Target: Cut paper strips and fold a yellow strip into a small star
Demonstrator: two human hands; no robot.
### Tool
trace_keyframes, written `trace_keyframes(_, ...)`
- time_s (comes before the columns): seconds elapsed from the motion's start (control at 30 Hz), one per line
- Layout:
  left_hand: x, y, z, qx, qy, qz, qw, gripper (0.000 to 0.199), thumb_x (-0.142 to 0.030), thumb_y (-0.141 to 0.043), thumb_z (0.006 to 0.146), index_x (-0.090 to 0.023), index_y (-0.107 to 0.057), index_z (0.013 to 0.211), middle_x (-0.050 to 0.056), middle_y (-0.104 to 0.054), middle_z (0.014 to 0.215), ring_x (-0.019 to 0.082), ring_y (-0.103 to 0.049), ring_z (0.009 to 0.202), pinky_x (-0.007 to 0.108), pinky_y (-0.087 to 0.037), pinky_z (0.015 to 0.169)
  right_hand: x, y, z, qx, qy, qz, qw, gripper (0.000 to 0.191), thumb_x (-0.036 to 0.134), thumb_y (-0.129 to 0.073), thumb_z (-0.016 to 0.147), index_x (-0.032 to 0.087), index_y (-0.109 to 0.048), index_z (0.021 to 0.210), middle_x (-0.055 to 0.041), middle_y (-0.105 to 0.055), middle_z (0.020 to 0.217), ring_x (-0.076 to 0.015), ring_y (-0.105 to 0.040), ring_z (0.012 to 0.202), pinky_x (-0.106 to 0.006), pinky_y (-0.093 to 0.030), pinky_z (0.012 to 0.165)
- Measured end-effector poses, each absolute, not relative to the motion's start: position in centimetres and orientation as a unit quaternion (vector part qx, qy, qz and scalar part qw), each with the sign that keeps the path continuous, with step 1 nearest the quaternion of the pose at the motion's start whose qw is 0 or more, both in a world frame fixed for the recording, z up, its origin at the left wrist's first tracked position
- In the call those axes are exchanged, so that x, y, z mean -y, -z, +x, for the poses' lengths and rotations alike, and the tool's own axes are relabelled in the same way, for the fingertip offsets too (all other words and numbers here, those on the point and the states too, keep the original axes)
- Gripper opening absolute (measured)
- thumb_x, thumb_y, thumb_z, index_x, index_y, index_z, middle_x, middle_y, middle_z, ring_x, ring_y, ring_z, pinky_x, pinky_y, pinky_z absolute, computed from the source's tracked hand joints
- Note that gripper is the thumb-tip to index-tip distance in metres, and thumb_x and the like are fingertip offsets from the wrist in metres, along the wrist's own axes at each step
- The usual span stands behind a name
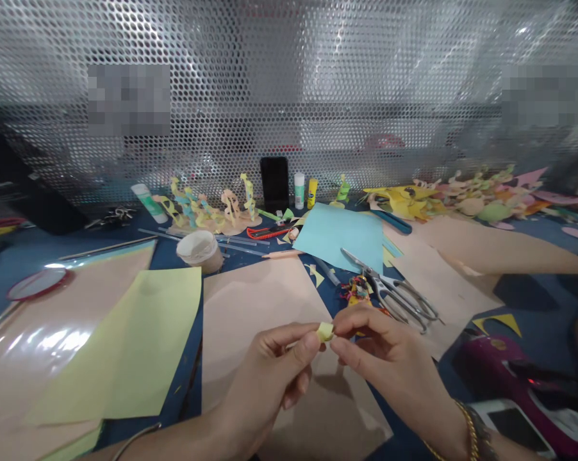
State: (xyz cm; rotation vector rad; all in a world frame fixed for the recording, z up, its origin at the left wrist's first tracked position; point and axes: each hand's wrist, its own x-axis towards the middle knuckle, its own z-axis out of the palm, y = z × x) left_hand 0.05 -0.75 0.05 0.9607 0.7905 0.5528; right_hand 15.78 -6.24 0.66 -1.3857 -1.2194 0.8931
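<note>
Yellow paper (325, 331), a small curl of it, is held above the beige sheet (245, 307) on the desk (178, 408), near middle — its left side pinched by the left hand's (275, 365) fingers, while the right hand's (389, 352) stand narrow against its right. Likely feather-light and easily creased, it calls for a gentle hold at the edges — squeezing would probably flatten the curl.

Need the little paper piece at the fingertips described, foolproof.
Find the large beige sheet at bottom centre. Over it, the left hand and right hand meet at a small pale-yellow paper piece. Unlike the flat yellow sheet at left, it's tiny and bent.
</note>
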Motion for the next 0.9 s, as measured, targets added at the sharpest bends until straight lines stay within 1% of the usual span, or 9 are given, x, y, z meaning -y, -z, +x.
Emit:
trace_keyframes(0.1,0.7,0.0,0.1,-0.343,-0.278,0.471,0.764,0.02,-0.037,-0.068,0.08,-0.021,-0.076,0.088,-0.004,-0.053,0.06,0.003,-0.042,0.044,0.011,-0.032,0.035,6.3,-0.7,15.7,0.51,-0.381,-0.575,0.515,0.01,0.028,-0.066,0.078,0.02,-0.062,0.074,-0.0025,-0.061,0.079,-0.0137,-0.058,0.072,-0.022,-0.049,0.055)
trace_keyframes(0.17,0.7,0.0,0.1,-0.339,-0.291,0.475,0.758,0.017,-0.034,-0.07,0.079,-0.02,-0.076,0.087,-0.001,-0.06,0.069,0.006,-0.052,0.054,0.013,-0.042,0.042,6.3,-0.6,15.7,0.509,-0.395,-0.57,0.51,0.012,0.029,-0.065,0.079,0.019,-0.061,0.073,-0.0025,-0.06,0.079,-0.0135,-0.058,0.071,-0.022,-0.049,0.056)
trace_keyframes(0.23,0.5,0.0,0.0,-0.354,-0.298,0.471,0.751,0.019,-0.032,-0.073,0.076,-0.019,-0.074,0.09,0.0,-0.063,0.07,0.009,-0.057,0.057,0.016,-0.047,0.048,6.3,-0.6,15.8,0.496,-0.423,-0.567,0.504,0.015,0.032,-0.063,0.081,0.018,-0.06,0.075,-0.0028,-0.06,0.08,-0.0134,-0.057,0.07,-0.024,-0.049,0.057)
trace_keyframes(0.37,0.1,-0.3,-0.2,-0.374,-0.305,0.488,0.727,0.033,-0.03,-0.079,0.069,-0.021,-0.068,0.099,-0.004,-0.062,0.06,0.01,-0.059,0.05,0.02,-0.05,0.05,6.2,-0.4,16.0,0.452,-0.489,-0.554,0.499,0.022,0.039,-0.063,0.081,0.018,-0.058,0.079,-0.0024,-0.058,0.079,-0.0122,-0.055,0.066,-0.026,-0.051,0.058)
trace_keyframes(0.53,-0.2,-0.3,-0.9,-0.383,-0.291,0.576,0.661,0.027,-0.031,-0.074,0.075,-0.025,-0.071,0.101,-0.004,-0.061,0.062,0.008,-0.056,0.052,0.019,-0.047,0.053,6.1,-0.5,16.1,0.456,-0.503,-0.544,0.493,0.024,0.041,-0.061,0.082,0.018,-0.056,0.079,-0.0005,-0.055,0.074,-0.0108,-0.055,0.062,-0.024,-0.049,0.057)
trace_keyframes(0.63,-0.1,-0.3,-1.1,-0.365,-0.269,0.606,0.653,0.035,-0.03,-0.072,0.076,-0.03,-0.067,0.11,0.001,-0.066,0.087,0.014,-0.061,0.072,0.02,-0.051,0.057,6.0,-0.5,15.9,0.473,-0.499,-0.557,0.466,0.024,0.041,-0.059,0.084,0.017,-0.057,0.08,0.0013,-0.053,0.07,-0.0091,-0.051,0.058,-0.023,-0.045,0.054)
trace_keyframes(0.7,0.0,-0.3,-1.0,-0.339,-0.256,0.62,0.66,0.034,-0.029,-0.071,0.077,-0.033,-0.067,0.111,0.004,-0.063,0.106,0.018,-0.061,0.087,0.022,-0.054,0.06,6.0,-0.5,15.8,0.474,-0.512,-0.561,0.446,0.024,0.041,-0.058,0.084,0.017,-0.056,0.079,0.0023,-0.052,0.067,-0.0081,-0.047,0.055,-0.021,-0.041,0.051)
trace_keyframes(0.73,0.0,-0.4,-0.9,-0.328,-0.25,0.623,0.664,0.03,-0.028,-0.07,0.078,-0.033,-0.069,0.108,0.004,-0.062,0.109,0.019,-0.061,0.089,0.022,-0.055,0.061,6.0,-0.4,15.7,0.474,-0.518,-0.561,0.439,0.025,0.041,-0.059,0.083,0.017,-0.056,0.079,0.0026,-0.051,0.067,-0.0077,-0.046,0.055,-0.02,-0.039,0.05)
trace_keyframes(0.9,0.0,-0.2,-0.6,-0.346,-0.262,0.591,0.68,0.013,-0.025,-0.07,0.078,-0.025,-0.075,0.09,0.002,-0.066,0.087,0.013,-0.061,0.069,0.021,-0.057,0.055,6.1,-0.1,15.7,0.467,-0.534,-0.557,0.43,0.029,0.045,-0.061,0.082,0.016,-0.057,0.078,0.0025,-0.051,0.066,-0.008,-0.045,0.057,-0.019,-0.038,0.05)
